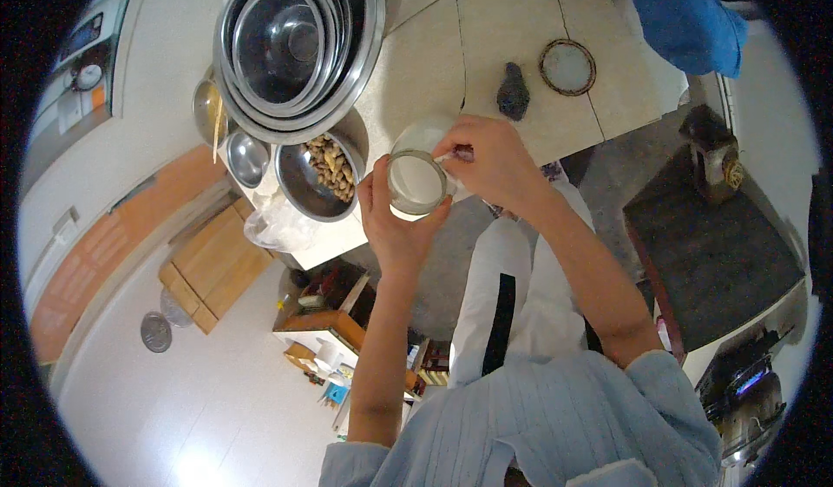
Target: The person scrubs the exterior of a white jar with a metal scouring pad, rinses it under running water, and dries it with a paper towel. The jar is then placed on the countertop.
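My left hand [399, 227] is wrapped around a round glass jar [416, 183] with something white inside; its mouth faces up toward me. At the jar's right rim, my right hand [495, 161] is closed in a pinch. A small whitish bit shows at its fingertips, too small to name. Just beyond the jar, a pale round dish [423, 133] is partly hidden by the jar and my right hand. Farther back on the table lie a dark bottle-shaped object [513, 92] and a clear disc with a dark rim [567, 67].
Nested steel bowls [369, 62] stand at the far left. Nearer are a steel bowl [295, 179] of tan pieces resembling unshelled peanuts, a small metal bowl [248, 159] and a plastic bag [282, 222]. Blue cloth [685, 18] hangs at the far right; a dark-topped cabinet [711, 244] stands right.
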Available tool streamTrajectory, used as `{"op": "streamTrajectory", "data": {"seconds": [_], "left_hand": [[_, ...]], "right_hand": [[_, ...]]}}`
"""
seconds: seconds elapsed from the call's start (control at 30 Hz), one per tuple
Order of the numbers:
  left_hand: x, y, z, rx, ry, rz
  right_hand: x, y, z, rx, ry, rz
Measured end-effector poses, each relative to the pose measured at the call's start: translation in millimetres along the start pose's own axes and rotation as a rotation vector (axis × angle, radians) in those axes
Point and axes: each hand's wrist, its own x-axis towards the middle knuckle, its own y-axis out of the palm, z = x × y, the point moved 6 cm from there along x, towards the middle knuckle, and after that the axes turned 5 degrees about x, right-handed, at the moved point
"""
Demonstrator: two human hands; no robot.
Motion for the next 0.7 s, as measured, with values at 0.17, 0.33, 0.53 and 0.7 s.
{"op": "streamTrajectory", "data": {"seconds": [0.17, 0.33, 0.53, 0.7], "left_hand": [[2, -1, -2, 0.001, 0.027, -0.004], [4, -3, -6, 0.016, 0.035, 0.008], [7, -7, -7, 0.011, 0.084, 0.046], [15, -6, -8, 0.038, 0.192, 0.180]], "right_hand": [[29, 7, 9, -0.072, -0.031, 0.081], [55, 21, 13, -0.150, -0.075, 0.248], [26, -22, -45, 0.360, 0.164, -0.036], [-29, -16, -59, 0.810, 0.434, -0.071]]}}
